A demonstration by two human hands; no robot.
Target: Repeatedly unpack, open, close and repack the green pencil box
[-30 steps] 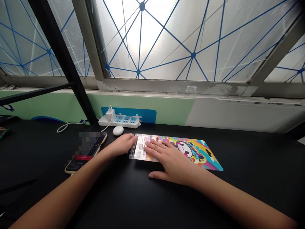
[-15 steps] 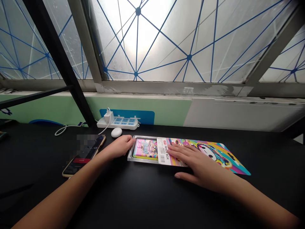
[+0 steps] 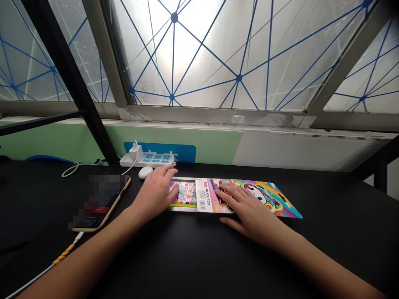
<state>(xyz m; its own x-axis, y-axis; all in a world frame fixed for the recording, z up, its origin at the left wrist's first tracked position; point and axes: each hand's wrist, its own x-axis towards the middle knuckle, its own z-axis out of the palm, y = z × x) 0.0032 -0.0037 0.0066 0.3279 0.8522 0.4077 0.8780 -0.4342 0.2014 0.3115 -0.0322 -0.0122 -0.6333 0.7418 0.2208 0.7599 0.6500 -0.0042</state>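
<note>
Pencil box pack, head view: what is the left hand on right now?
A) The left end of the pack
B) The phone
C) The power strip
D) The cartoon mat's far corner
A. The left hand lies over the left end of the pencil box pack, with its fingers reaching onto the pack.
</note>
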